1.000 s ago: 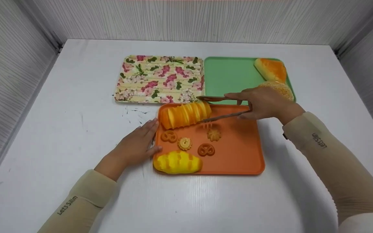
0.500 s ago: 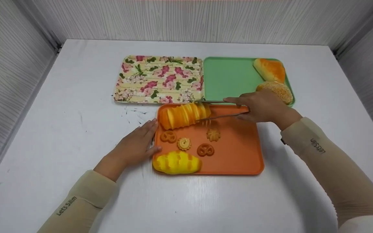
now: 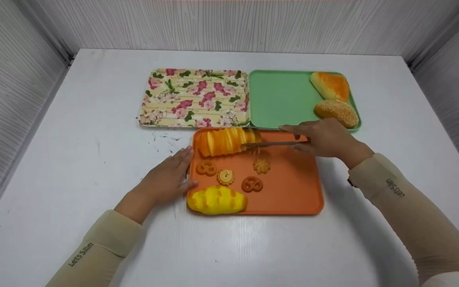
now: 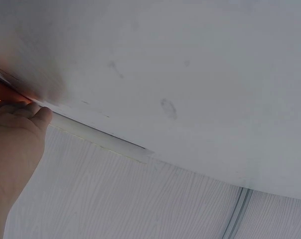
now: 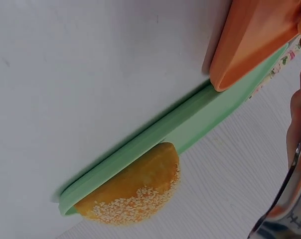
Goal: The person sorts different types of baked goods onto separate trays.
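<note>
My right hand (image 3: 325, 139) grips a pair of metal tongs (image 3: 275, 143). Their tips lie on either side of the right end of an orange, ridged bread loaf (image 3: 221, 142), which is at the far left corner of the orange tray (image 3: 293, 191). Straight fingers of my left hand (image 3: 157, 183) rest against that tray's left edge. Nearer on the tray lie two pretzels (image 3: 206, 168), a round cookie (image 3: 226, 177), a flower-shaped cookie (image 3: 261, 166) and a yellow striped loaf (image 3: 217, 200). In the right wrist view the tongs (image 5: 290, 204) show at the right edge.
Behind the orange tray stand a floral tray (image 3: 195, 95) on the left and a green tray (image 3: 279, 95) on the right. The green one carries a wedge-shaped bread (image 3: 331, 85) and a sesame bun (image 3: 337, 113). All stand on a white table (image 3: 86, 119) bounded by walls.
My right hand has come slightly nearer, and the arms of the tongs have drawn closer together about the loaf's end. The ridged loaf has shifted slightly. My left hand has stayed put.
</note>
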A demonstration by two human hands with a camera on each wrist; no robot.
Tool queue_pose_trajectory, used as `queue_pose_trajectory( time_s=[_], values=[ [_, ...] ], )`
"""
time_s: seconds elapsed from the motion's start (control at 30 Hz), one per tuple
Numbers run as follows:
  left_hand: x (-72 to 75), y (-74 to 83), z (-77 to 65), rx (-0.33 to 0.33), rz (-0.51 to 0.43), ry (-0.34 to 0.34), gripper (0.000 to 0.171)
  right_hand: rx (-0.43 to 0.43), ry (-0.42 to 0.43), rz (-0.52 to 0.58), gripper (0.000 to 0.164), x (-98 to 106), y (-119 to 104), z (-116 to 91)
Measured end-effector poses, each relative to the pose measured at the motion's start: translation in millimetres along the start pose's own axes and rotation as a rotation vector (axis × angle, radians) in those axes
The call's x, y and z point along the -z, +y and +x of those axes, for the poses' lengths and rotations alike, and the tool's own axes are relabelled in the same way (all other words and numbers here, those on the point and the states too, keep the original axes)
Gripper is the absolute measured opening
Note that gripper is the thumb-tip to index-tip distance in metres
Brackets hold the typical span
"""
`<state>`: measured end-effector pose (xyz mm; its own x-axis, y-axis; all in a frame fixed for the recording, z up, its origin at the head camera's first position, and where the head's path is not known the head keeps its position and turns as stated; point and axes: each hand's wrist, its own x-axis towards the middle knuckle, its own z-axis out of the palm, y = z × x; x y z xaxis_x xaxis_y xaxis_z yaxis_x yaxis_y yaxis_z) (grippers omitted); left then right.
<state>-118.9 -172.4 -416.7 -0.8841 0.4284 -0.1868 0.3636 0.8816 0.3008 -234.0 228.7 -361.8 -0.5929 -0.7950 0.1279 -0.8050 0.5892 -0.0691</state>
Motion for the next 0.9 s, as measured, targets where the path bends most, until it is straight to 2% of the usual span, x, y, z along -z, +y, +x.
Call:
queue_pose_trajectory(
  time_s=[0.27,0.53,0.7,0.9],
  values=[
    [1.0,-0.1,-0.5,0.008,-0.010,-0.002,0.082,-0.048,0.106,0.094,0.053,-3.6,6.1,-12.2],
    [0.6,0.3,-1.1,0.011,-0.006,-0.003,0.083,-0.157,0.144,0.129,0.053,5.7,14.9,-17.6],
    [1.6,1.5,-1.6,0.014,-0.008,-0.004,0.082,-0.263,0.138,0.110,0.053,18.1,26.2,-19.7],
    [2.1,1.8,-0.8,0.021,-0.012,-0.010,0.082,-0.414,0.081,0.086,0.052,32.2,41.2,-20.8]
  ],
)
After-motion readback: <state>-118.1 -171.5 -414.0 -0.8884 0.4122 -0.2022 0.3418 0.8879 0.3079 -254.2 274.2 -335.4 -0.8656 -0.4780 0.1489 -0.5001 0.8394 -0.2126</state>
